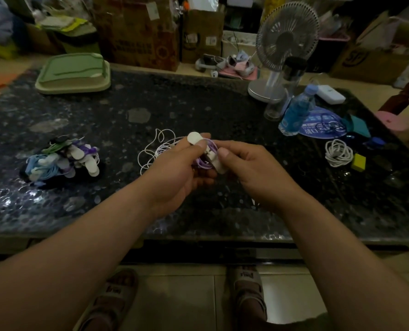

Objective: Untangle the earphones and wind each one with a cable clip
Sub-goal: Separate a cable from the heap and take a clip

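Observation:
Above the middle of the dark stone table [198, 103], both hands hold one bundle. My left hand [182, 166] grips a coiled purple earphone cable [204, 161] with a white cable clip [195, 138] sticking out above its thumb. My right hand [248, 168] pinches the clip's other white end [219, 167] from the right. A loose white earphone cable [155, 149] lies tangled on the table just behind my left hand. At the left sits a pile of wound earphones with clips [62, 161], blue, purple, green and white.
A green lidded box [73, 72] stands at the back left. A desk fan [284, 44], a clear bottle [290, 80] and a blue bottle [298, 111] crowd the back right. A coiled white cable [338, 152] and yellow block [358, 162] lie at the right.

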`<control>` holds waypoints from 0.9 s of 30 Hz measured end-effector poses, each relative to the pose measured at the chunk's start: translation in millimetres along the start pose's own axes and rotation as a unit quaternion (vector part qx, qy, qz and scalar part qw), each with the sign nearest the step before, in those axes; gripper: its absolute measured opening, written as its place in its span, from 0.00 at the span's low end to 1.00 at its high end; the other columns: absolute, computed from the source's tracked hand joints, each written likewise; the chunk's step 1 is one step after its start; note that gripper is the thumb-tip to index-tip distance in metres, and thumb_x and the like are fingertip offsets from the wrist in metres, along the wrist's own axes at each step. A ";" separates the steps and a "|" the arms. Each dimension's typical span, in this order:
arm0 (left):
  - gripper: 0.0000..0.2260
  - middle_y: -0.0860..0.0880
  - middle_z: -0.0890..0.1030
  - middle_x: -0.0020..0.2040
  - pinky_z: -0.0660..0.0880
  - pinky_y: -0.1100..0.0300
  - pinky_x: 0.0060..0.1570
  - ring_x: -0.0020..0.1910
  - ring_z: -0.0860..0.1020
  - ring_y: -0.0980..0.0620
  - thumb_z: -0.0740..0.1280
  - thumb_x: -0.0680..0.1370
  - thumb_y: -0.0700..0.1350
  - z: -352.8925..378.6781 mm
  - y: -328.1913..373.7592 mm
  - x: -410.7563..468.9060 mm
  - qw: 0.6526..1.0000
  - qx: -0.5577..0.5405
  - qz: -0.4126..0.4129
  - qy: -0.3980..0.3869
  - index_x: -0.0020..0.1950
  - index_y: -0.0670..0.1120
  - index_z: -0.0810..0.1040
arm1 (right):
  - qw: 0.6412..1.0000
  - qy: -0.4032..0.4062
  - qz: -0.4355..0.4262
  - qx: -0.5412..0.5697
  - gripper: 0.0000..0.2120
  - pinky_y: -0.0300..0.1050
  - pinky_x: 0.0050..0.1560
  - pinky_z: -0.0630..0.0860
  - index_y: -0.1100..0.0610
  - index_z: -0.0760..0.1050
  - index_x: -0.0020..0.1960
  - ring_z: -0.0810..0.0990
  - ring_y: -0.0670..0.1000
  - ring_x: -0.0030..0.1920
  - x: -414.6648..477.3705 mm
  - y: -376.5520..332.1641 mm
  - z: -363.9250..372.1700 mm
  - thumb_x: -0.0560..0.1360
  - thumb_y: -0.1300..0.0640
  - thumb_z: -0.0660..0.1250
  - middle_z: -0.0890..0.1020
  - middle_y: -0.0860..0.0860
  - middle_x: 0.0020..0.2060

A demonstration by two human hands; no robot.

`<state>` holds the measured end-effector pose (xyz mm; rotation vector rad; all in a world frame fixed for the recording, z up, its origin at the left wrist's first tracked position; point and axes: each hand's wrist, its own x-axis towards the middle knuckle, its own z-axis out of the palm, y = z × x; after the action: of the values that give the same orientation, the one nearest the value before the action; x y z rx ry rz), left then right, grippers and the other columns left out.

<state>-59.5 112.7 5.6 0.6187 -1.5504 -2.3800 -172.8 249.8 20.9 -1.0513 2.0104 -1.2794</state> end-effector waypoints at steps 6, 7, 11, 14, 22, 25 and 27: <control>0.18 0.45 0.83 0.66 0.74 0.57 0.49 0.57 0.81 0.50 0.55 0.88 0.51 -7.0 4.8 4.8 0.998 -0.065 -0.012 0.022 0.75 0.46 0.74 | 0.968 0.155 0.134 0.144 0.14 0.42 0.45 0.78 0.52 0.82 0.58 0.81 0.50 0.48 0.5 -7.7 -5.8 0.86 0.56 0.56 0.84 0.53 0.50; 0.19 0.46 0.84 0.65 0.75 0.57 0.51 0.58 0.82 0.51 0.55 0.88 0.51 -8.0 5.0 5.0 0.997 -0.072 -0.015 0.023 0.75 0.46 0.74 | 0.966 0.145 0.156 0.146 0.13 0.44 0.45 0.78 0.54 0.82 0.57 0.81 0.51 0.47 0.2 -6.2 -4.5 0.86 0.58 0.58 0.84 0.54 0.49; 0.19 0.46 0.84 0.65 0.78 0.53 0.60 0.62 0.82 0.48 0.55 0.88 0.50 -7.4 5.3 5.1 0.994 -0.110 -0.022 0.012 0.74 0.44 0.74 | 0.973 0.026 0.178 0.141 0.10 0.47 0.47 0.80 0.59 0.80 0.60 0.84 0.53 0.47 -3.5 -0.3 6.1 0.80 0.65 0.66 0.86 0.60 0.52; 0.20 0.45 0.83 0.67 0.73 0.48 0.71 0.69 0.78 0.44 0.54 0.88 0.51 -9.7 4.1 7.1 0.991 -0.124 -0.038 0.012 0.73 0.42 0.75 | 0.969 -0.002 0.150 0.196 0.13 0.45 0.49 0.84 0.60 0.76 0.62 0.87 0.53 0.52 -5.5 -3.4 11.6 0.79 0.68 0.68 0.88 0.56 0.52; 0.22 0.41 0.82 0.67 0.77 0.45 0.66 0.70 0.78 0.40 0.54 0.88 0.55 -10.4 -3.9 8.1 0.991 -0.120 -0.050 -0.005 0.75 0.46 0.74 | 0.961 0.067 0.130 0.235 0.09 0.53 0.55 0.84 0.60 0.78 0.60 0.88 0.52 0.47 0.9 -2.3 36.3 0.81 0.62 0.70 0.89 0.53 0.46; 0.19 0.41 0.82 0.66 0.76 0.45 0.66 0.65 0.80 0.42 0.55 0.88 0.53 -8.0 -7.3 11.1 0.992 -0.122 -0.017 0.031 0.73 0.47 0.74 | 0.936 0.096 0.175 0.290 0.07 0.48 0.47 0.82 0.62 0.80 0.57 0.85 0.51 0.43 4.8 -0.7 45.4 0.80 0.62 0.70 0.88 0.54 0.43; 0.15 0.43 0.84 0.60 0.78 0.49 0.57 0.56 0.82 0.45 0.55 0.88 0.50 -6.0 -9.4 13.3 0.989 -0.131 0.017 0.062 0.69 0.48 0.76 | 0.917 0.106 0.216 0.319 0.07 0.44 0.41 0.80 0.63 0.82 0.55 0.83 0.49 0.41 4.0 -4.1 51.8 0.80 0.62 0.71 0.88 0.57 0.44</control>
<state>-68.1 106.2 -8.0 0.6594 -1.1623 -2.4134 -134.1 219.7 3.3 -0.1554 1.6353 -1.6640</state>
